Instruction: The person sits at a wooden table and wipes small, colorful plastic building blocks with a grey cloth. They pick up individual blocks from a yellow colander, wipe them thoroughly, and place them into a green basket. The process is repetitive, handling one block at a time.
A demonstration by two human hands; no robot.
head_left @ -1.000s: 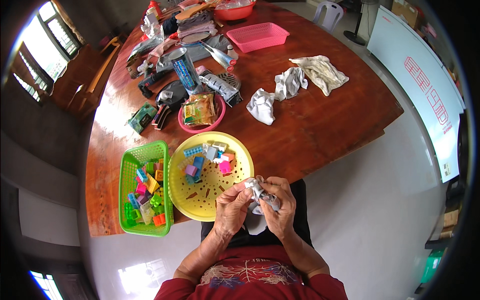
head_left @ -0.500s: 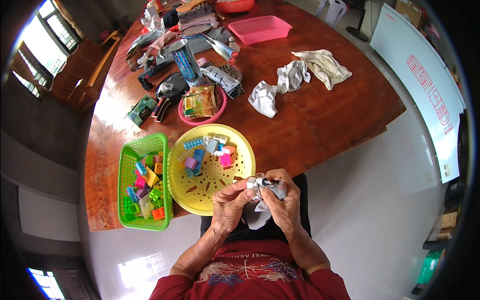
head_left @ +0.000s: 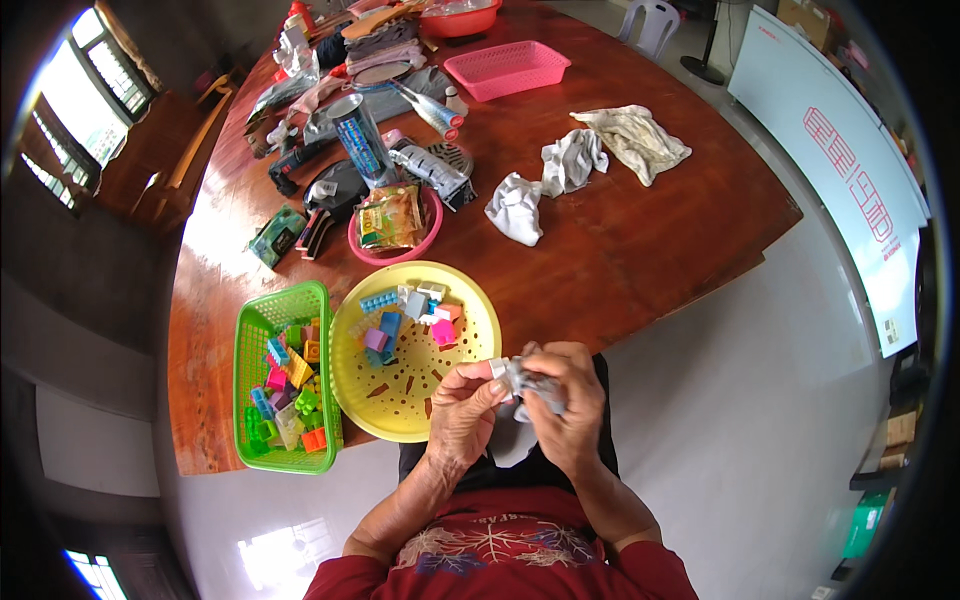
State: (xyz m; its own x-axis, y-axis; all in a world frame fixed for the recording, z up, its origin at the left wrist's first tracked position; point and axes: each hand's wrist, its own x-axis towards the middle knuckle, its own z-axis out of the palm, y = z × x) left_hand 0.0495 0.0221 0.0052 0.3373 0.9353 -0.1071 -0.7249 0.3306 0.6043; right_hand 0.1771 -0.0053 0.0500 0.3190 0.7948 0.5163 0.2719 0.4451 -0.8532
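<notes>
Fingers pinch — left hand (head_left: 463, 412) a white piece (head_left: 498, 368), right hand (head_left: 572, 405) grey cloth (head_left: 540, 391) — by the yellow basin's (head_left: 390, 415) near-right rim. Blocks (head_left: 389, 326) inside it, more in the green basket (head_left: 290, 461) leftward; which are finished, unclear.

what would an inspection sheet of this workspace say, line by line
Surface: glossy brown table
Job's things: grey cloth; small white piece; yellow basin and green basket, both holding toy blocks
Clutter: pink bowl with packets, tall cylindrical container, crumpled cloths, pink basket
Grippers: left hand pinches the small white piece, right hand holds the grey cloth; both bare
Cables: nothing seen near the hands
Surroundings: pale floor, plastic chair
</notes>
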